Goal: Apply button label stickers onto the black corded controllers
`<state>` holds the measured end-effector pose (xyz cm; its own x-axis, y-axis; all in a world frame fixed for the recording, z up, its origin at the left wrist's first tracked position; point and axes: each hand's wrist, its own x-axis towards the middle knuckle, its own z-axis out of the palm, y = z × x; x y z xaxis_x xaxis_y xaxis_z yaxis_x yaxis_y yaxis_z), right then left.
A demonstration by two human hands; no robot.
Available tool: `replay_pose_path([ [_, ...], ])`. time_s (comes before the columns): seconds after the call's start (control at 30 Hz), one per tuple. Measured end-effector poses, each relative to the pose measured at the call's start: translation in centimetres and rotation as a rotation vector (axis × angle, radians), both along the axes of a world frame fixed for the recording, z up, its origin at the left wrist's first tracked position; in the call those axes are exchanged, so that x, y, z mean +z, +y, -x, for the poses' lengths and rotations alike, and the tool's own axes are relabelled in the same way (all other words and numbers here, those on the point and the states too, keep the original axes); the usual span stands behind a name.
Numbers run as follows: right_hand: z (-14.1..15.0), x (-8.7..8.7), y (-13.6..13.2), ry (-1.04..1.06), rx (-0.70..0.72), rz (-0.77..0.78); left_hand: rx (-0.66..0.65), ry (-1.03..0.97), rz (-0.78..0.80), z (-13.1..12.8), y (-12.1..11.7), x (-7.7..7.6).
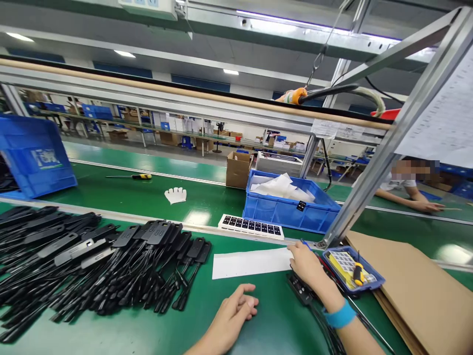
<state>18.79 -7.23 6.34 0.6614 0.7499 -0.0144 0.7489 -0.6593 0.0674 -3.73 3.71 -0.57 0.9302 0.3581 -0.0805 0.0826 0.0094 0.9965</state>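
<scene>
My left hand point(234, 310) rests on the green bench point(266, 320) with its fingers loosely curled and nothing in them. My right hand point(305, 264), with a blue wristband point(340, 315), lies at the right end of a white paper strip point(251, 262); its fingers touch the strip's edge, and a blue pen-like tip shows by the fingertips. A black flat part point(299, 288) with cables lies under the right wrist. A large heap of black tag-shaped parts with cords point(96, 261) covers the bench to the left.
A small blue tray point(373, 282) with a yellow-handled tool sits by brown cardboard sheets point(417, 286). Behind: a strip of black squares point(251, 226), a blue crate of white bags point(291, 204), a white glove point(176, 195), a screwdriver point(133, 176), a cardboard box point(238, 168). Another person's arm point(410, 197) lies far right.
</scene>
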Motion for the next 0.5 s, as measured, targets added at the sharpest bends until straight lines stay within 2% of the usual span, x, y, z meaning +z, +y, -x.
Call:
replay_pose_path([
  [0.13, -2.5, -0.8, 3.7, 0.175, 0.126, 0.052, 0.007, -0.046, 0.012, -0.3, 0.2, -1.1],
  [0.27, -4.2, -1.7, 5.0, 0.322, 0.159, -0.014, 0.009, -0.083, 0.012, -0.7, 0.5, -2.3],
  [0.37, -4.5, -1.6, 4.9, 0.456, 0.215, -0.205, -0.006, -0.076, -0.003, -1.0, 0.7, -3.0],
  [0.5, -5.2, -0.5, 5.4, 0.658, 0.196, -0.615, -0.03, -0.067, -0.026, -1.3, 0.8, -3.5],
])
